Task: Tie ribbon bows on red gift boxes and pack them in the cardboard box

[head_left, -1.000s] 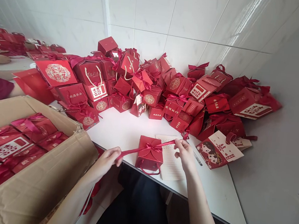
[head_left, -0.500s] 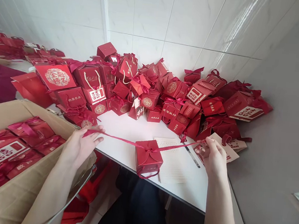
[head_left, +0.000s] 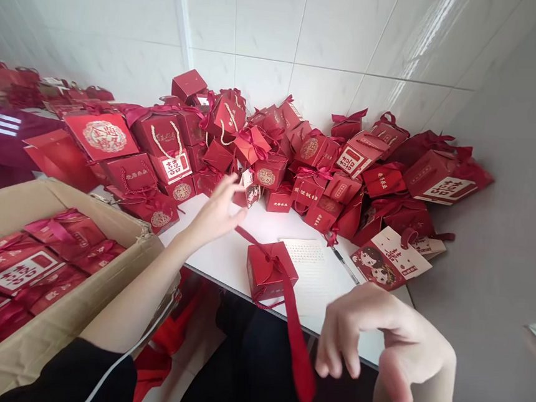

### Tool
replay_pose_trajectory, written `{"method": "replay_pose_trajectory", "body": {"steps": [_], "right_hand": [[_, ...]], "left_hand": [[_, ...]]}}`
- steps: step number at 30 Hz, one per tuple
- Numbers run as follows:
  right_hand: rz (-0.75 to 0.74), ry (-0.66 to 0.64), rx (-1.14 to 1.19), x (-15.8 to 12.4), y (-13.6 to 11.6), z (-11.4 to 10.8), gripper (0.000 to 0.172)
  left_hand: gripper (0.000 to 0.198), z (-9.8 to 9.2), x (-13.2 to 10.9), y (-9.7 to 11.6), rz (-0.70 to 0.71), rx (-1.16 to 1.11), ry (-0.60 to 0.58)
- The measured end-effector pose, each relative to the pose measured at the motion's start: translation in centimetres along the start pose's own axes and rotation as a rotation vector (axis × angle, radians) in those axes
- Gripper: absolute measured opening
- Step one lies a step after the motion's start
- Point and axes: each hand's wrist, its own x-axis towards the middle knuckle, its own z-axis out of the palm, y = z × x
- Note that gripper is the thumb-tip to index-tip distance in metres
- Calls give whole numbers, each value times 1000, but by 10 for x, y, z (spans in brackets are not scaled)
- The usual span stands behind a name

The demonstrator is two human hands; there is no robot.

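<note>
A small red gift box [head_left: 271, 270] with a cord handle sits at the table's front edge. A dark red ribbon [head_left: 295, 328] crosses its top; the long right end hangs over the edge towards me, and the other end runs up and left. Behind that left end is my left hand [head_left: 217, 212], its fingers apart and no ribbon visibly gripped. My right hand [head_left: 379, 326] hovers at the front right with bent fingers and the thumb apart, beside the hanging ribbon and not touching it. Nothing shows in it.
Many red gift boxes [head_left: 313, 189] are heaped along the wall. A cardboard carton [head_left: 78, 272] of red boxes stands at left. A written sheet [head_left: 308, 273], a pen [head_left: 344, 265] and a printed bag [head_left: 387, 261] lie on the table [head_left: 225, 260]. A co-worker's sleeve [head_left: 6, 134] is at far left.
Both hands held the ribbon's ends stretched sideways; those ends are now loose. My left hand has moved right and up, my right hand nearer me. The ribbon's right end has dropped towards me.
</note>
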Motion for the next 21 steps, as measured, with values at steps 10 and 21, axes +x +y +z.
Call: {"method": "replay_pose_trajectory", "body": {"steps": [10, 21], "right_hand": [[568, 540, -640, 28, 77, 40, 34], [263, 153, -1008, 65, 95, 2, 11]], "left_hand": [[34, 36, -33, -6, 3, 72, -599], [13, 59, -60, 29, 114, 393, -319]]}}
